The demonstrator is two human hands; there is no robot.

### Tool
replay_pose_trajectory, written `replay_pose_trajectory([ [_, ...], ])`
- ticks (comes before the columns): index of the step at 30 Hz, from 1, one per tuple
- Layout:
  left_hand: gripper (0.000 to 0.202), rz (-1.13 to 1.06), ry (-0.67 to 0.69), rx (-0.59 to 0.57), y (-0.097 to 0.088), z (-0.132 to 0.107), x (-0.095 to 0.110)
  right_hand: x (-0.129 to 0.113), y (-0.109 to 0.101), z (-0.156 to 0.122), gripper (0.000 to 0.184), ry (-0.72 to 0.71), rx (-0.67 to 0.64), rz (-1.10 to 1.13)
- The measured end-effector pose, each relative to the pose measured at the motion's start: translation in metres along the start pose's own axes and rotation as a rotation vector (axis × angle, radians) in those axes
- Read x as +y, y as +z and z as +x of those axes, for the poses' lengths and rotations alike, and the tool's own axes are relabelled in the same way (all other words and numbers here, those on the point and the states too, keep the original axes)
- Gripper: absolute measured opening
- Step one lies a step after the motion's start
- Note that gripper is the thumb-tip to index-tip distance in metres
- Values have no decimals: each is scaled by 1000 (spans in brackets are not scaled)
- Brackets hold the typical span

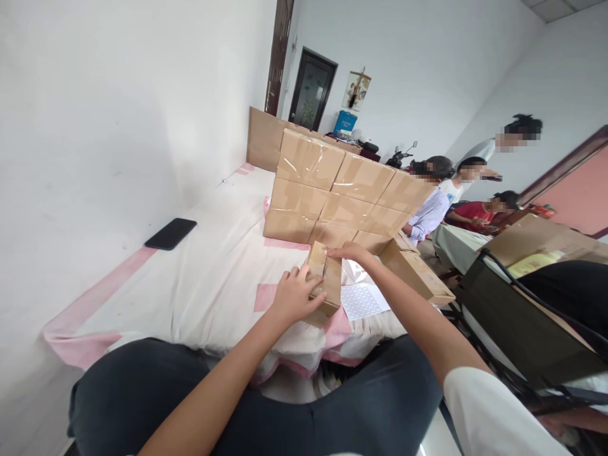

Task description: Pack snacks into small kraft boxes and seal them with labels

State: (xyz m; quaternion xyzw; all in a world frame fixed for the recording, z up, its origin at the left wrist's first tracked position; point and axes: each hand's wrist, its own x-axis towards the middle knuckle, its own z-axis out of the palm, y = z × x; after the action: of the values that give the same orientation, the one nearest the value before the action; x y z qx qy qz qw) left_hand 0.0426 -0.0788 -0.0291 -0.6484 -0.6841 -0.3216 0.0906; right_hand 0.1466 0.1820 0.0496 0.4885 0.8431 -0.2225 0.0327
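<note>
A small cardboard box (335, 282) lies on the cloth-covered table in front of me, with a dark line along the seam on its top. My left hand (299, 292) grips its near left side, fingers apart on the top and thumb towards the front. At the far right edge, my right hand (354, 252) holds the box with a finger laid on the top by the seam; its other fingers are mostly hidden. Just right of the box lies a white sheet of stickers (361, 301), partly under my right forearm.
Behind the box stands a wall of taped cardboard boxes (327, 190). An open cardboard box (422, 275) is to the right, and a black phone (171, 234) lies at the left by the wall. Several people sit or stand beyond, near a dark chair (503, 316).
</note>
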Motion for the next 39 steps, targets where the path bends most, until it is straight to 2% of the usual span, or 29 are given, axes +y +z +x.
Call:
replay_pose_trajectory([
  [3,36,14,-26,-1,2,-1,3,15,-8,-3,97,158,-183,27],
  [6,36,18,-27,-16,3,-2,3,45,-17,-9,100,168,-324,165],
  [8,41,13,-33,-36,2,-2,2,72,-20,-13,91,167,-291,214],
  [10,55,11,-47,-46,2,-4,2,101,-17,-18,75,193,-187,180],
  [13,77,26,-74,-29,1,-7,6,136,0,-26,56,257,-56,54],
  [15,76,40,-76,-13,0,-8,9,152,16,-31,54,286,-25,5],
  [18,51,74,-48,35,-3,-8,6,164,37,-32,67,309,15,-44],
  [21,41,144,-31,166,-2,-6,-7,167,50,-28,70,322,74,-68],
  [24,42,173,28,300,11,-9,-14,163,56,-23,50,265,85,-34],
  [26,41,168,130,336,25,-15,-9,159,57,-25,34,162,52,24],
  [29,36,119,320,276,50,-31,11,152,52,-40,28,-29,-22,150],
  [32,31,13,412,131,70,-45,30,145,40,-68,28,-249,-146,337],
  [35,28,-113,380,28,79,-51,41,133,25,-95,26,-437,-266,434],
  [39,29,-262,225,95,71,-44,48,113,20,-117,19,-601,-383,427],
])
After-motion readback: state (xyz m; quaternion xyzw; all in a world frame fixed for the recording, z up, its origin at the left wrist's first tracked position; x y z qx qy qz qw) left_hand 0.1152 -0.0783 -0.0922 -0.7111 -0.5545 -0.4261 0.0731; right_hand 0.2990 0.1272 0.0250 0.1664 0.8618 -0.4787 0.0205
